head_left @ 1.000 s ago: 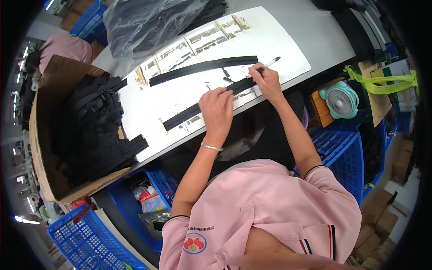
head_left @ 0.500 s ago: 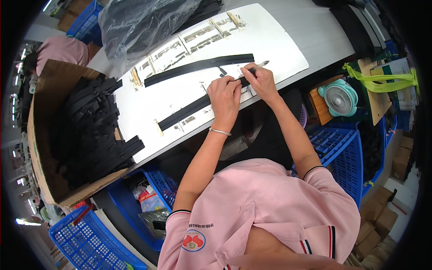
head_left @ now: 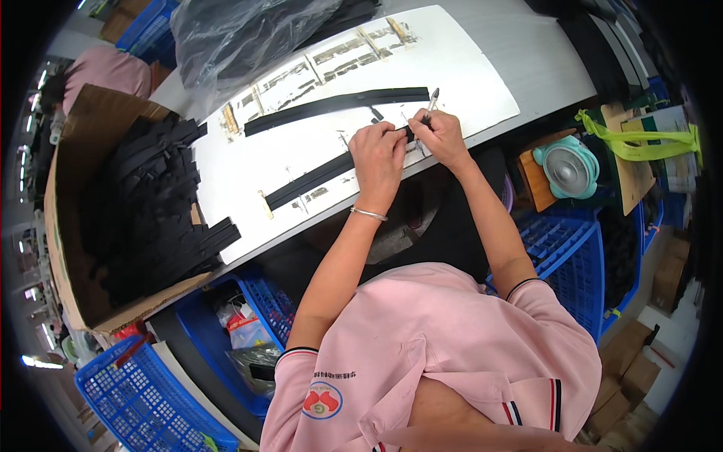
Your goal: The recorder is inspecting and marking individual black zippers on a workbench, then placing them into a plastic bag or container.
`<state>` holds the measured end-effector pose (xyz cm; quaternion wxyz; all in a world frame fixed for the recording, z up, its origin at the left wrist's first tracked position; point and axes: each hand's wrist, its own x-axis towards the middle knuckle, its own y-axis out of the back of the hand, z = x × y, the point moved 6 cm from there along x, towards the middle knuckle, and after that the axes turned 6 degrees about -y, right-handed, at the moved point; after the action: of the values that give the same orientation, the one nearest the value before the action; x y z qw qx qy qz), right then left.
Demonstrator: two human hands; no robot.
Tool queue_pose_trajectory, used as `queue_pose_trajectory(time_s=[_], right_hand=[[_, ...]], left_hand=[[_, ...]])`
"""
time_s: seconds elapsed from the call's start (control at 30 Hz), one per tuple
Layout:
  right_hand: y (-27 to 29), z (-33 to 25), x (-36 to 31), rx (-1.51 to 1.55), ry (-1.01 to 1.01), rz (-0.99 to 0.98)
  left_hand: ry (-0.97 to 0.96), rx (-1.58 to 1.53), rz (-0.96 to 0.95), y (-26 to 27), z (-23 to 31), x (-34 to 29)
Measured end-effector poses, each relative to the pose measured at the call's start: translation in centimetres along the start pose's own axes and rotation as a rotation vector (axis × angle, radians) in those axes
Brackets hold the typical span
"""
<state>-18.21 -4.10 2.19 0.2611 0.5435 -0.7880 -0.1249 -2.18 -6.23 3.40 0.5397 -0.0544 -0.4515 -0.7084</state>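
Note:
Across a white board (head_left: 260,169) on the table lies a black fabric strip (head_left: 312,181), set along marked lines. My left hand (head_left: 379,160) presses on this strip near its right part, fingers bent and drawn together on it. Just to the right, my right hand (head_left: 440,139) grips a pen (head_left: 433,104) with a clear barrel, its upper end pointing up and away. The pen's tip is hidden by my fingers, close to the strip's right end. A second black strip (head_left: 331,111) lies farther back on the board, slightly curved and touched by neither hand.
A cardboard box (head_left: 71,218) full of black strips (head_left: 143,203) stands at the left. Clear plastic sheeting (head_left: 226,45) covers dark material at the back. A turquoise fan (head_left: 568,167) stands right of the table, with blue baskets (head_left: 584,264) below. Another person in pink (head_left: 109,75) is at far left.
The pen has swung from leaning right to more upright in my right hand. My left hand stays on the strip, nearly unmoved. The view has shifted slightly.

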Motion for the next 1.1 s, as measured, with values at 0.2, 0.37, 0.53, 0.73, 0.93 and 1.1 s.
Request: queue_pose_trajectory(time_s=[0.2,0.37,0.53,0.73,0.93,1.1], right_hand=[[0.6,1.9,-1.1,0.34,-0.171,0.061],[1.7,2.5,-1.8,0.299,-0.145,0.271],[1.0,2.3,-1.1,0.285,-0.232,0.238],[0.8,3.2,-1.0,0.339,-0.261,0.224],[1.4,3.1,-1.1,0.305,-0.28,0.214],[0.6,3.0,-0.5,0.257,-0.293,0.177]], left_hand=[[-0.047,0.25,-0.053,1.3,1.8,-1.6],[0.017,0.152,-0.156,1.0,0.0,-2.1],[0.072,0.082,-0.126,1.5,-5.4,3.2],[0.161,0.165,-0.053,9.4,-6.0,-1.3],[0.47,0.67,0.047,20.9,-9.9,-11.9],[0.521,0.689,0.011,22.0,-11.7,-13.1]])
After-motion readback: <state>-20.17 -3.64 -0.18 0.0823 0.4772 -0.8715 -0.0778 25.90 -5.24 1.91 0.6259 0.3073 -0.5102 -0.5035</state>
